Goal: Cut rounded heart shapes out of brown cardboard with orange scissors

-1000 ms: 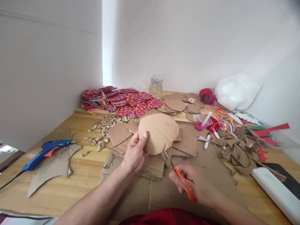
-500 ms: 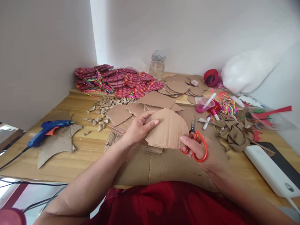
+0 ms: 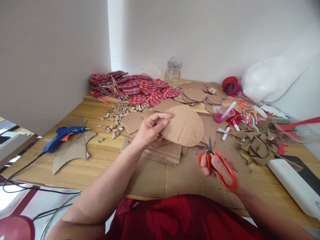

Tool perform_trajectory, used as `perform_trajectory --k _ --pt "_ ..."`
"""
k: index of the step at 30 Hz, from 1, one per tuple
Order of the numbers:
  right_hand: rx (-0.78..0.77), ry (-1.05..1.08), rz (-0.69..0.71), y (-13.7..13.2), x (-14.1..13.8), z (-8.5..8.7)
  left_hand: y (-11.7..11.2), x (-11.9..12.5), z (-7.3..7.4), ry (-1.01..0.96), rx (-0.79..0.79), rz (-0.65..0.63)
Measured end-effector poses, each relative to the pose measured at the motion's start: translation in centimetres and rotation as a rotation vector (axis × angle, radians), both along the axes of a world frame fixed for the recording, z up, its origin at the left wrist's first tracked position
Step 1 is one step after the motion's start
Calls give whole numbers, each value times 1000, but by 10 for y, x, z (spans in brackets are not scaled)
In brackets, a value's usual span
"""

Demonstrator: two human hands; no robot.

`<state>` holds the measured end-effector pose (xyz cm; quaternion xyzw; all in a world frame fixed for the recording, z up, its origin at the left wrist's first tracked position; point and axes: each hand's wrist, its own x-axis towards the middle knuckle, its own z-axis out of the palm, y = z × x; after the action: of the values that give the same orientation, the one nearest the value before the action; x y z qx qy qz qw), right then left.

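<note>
Pinched at its left edge by my left hand (image 3: 151,130) is a rounded cardboard piece (image 3: 183,125), held up over a stack of cardboard sheets (image 3: 162,156). My right hand (image 3: 215,170) has its fingers through the orange handles of a pair of scissors (image 3: 210,151). The dark blades point up and stand slightly parted, just below and right of the cardboard piece, apart from it. Beneath my right hand lies a flat cardboard mat (image 3: 190,180).
Left: a blue glue gun (image 3: 66,133) on a cardboard scrap (image 3: 71,153), and loose shells (image 3: 117,116). Behind: decorated red pieces (image 3: 140,86), a bottle (image 3: 173,73) and cardboard rounds (image 3: 195,94). Right: cardboard offcuts (image 3: 260,146), markers (image 3: 226,132) and a white power strip (image 3: 292,186).
My right hand with the scissors has drawn away from the cardboard piece, down and right. My left hand has lifted and tilted the piece. The view has shifted slightly.
</note>
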<state>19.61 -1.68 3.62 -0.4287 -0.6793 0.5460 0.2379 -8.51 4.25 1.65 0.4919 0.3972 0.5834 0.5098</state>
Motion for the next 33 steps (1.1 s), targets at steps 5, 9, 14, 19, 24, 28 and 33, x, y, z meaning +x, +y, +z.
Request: perform_trajectory --k 5,9,14,19,24,28,33 --pt "-181 -216 241 -6 3 3 -1 1 -1 -9 -11 -18" --pt "-213 -205 275 1 -9 9 -5 3 3 -14 -54 -65" --pt "-269 -210 300 13 -13 19 -8 4 7 -45 -143 -113" --pt "-295 -230 305 14 -15 24 -8 5 5 -49 -152 -119" --pt "-272 -245 319 15 -20 25 -8 7 5 -98 -168 -138" --pt "-226 -274 339 17 -22 25 -9 8 7 -94 -163 -134" --pt "-199 -316 329 19 -24 26 -10 7 8 -72 -172 -147"
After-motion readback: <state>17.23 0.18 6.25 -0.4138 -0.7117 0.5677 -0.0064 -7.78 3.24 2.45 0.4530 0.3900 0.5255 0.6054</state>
